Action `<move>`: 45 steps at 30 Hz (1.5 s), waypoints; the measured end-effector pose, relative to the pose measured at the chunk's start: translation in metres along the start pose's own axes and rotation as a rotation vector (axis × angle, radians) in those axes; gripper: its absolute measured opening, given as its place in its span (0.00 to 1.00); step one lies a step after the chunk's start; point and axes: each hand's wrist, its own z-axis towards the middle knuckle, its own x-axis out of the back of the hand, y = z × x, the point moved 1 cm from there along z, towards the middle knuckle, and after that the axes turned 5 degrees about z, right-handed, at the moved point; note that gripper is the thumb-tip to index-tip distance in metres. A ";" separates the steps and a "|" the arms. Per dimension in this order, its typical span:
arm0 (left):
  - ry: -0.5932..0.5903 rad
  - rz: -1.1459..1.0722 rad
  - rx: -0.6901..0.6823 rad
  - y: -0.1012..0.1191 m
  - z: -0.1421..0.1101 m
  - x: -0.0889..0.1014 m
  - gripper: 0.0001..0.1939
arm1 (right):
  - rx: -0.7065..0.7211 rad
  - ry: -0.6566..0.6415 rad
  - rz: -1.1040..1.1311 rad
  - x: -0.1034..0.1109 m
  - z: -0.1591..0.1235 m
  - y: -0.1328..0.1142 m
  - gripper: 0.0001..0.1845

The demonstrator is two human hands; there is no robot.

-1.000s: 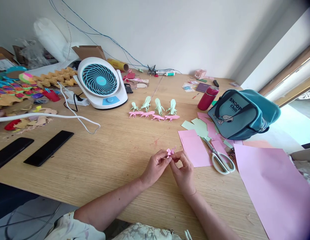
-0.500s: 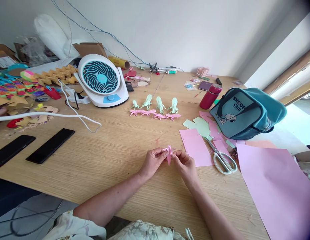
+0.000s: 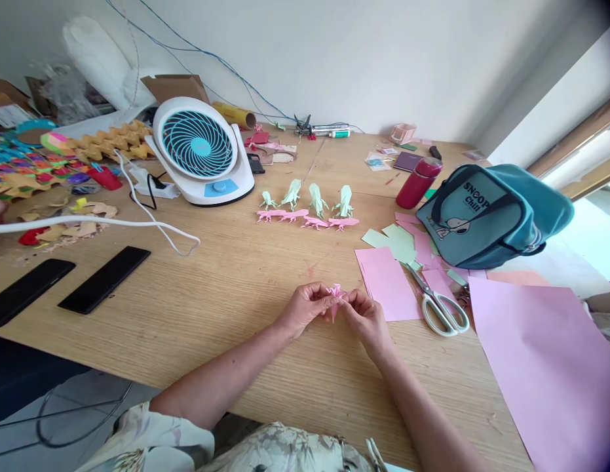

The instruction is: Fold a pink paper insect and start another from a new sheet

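My left (image 3: pixel 306 308) and right fingers (image 3: pixel 366 314) pinch one folded pink paper (image 3: pixel 335 303) between them. Scissors (image 3: pixel 441 308) lie at three o'clock.

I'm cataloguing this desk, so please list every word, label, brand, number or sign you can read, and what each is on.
"SNOOP" on the teal bag, upper line
"Chill" on the same bag, lower line
Too small or blurred to read: the mark on the fan's hub, the label on the far-left box, and the print on the green-and-white tube.
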 end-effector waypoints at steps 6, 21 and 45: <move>-0.110 -0.042 0.027 0.005 0.000 0.002 0.24 | -0.040 -0.008 0.039 0.000 0.000 -0.004 0.21; -0.023 0.093 -0.119 0.002 -0.002 0.000 0.19 | -0.125 -0.088 0.072 -0.002 -0.001 0.001 0.20; -0.104 0.220 -0.099 0.001 0.002 0.006 0.19 | -0.125 -0.027 -0.005 -0.007 -0.002 0.003 0.24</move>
